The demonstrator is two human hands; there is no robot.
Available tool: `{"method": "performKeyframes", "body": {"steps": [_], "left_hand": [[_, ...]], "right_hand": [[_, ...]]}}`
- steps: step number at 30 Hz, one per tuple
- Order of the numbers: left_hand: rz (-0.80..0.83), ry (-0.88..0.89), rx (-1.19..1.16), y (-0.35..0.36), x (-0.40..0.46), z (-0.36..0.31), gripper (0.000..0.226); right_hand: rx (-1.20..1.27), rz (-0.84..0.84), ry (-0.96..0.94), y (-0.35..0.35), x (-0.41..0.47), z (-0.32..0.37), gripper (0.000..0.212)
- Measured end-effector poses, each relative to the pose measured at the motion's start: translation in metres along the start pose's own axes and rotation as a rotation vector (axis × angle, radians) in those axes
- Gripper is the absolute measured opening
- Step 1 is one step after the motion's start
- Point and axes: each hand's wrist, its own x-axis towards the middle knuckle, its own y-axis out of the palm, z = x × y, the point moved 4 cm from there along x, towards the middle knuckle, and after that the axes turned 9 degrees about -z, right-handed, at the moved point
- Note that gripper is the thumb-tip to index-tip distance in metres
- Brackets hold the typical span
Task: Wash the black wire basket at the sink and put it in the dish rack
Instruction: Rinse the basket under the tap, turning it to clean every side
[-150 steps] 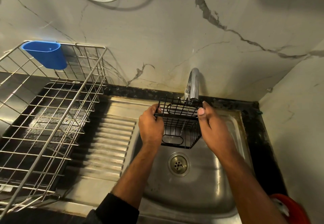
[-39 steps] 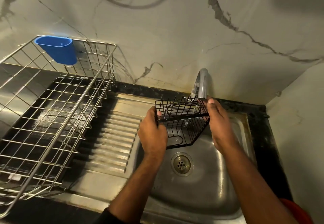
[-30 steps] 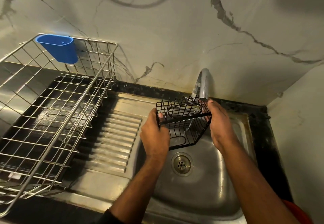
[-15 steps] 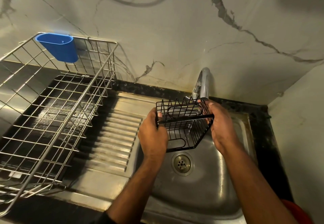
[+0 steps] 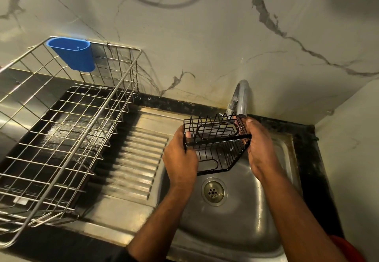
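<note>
From the head camera we count one black wire basket (image 5: 217, 145), tilted over the sink (image 5: 242, 220) just under the single tap (image 5: 241, 100). Our left hand (image 5: 180, 159) curls its grip round the basket's left edge; our right hand (image 5: 260, 149) clasps the right side. One dish rack (image 5: 67, 118) with one blue cup (image 5: 71, 53) stands well apart, left.
</note>
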Motion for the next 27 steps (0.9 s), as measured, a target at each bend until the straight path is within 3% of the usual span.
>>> {"method": "performKeyframes", "body": {"steps": [5,23,27], "left_hand": [[-0.014,0.020,-0.022,0.000,-0.002,0.000,0.039],[0.039,-0.066,-0.004,0.005,-0.002,0.008,0.039],[0.040,-0.089,-0.026,0.006,-0.003,0.013,0.037]], "right_hand": [[-0.031,-0.014,0.018,0.000,0.005,-0.006,0.032],[0.017,-0.029,0.021,-0.005,0.002,-0.004,0.021],[0.024,-0.024,0.012,-0.002,0.004,-0.006,0.028]]}}
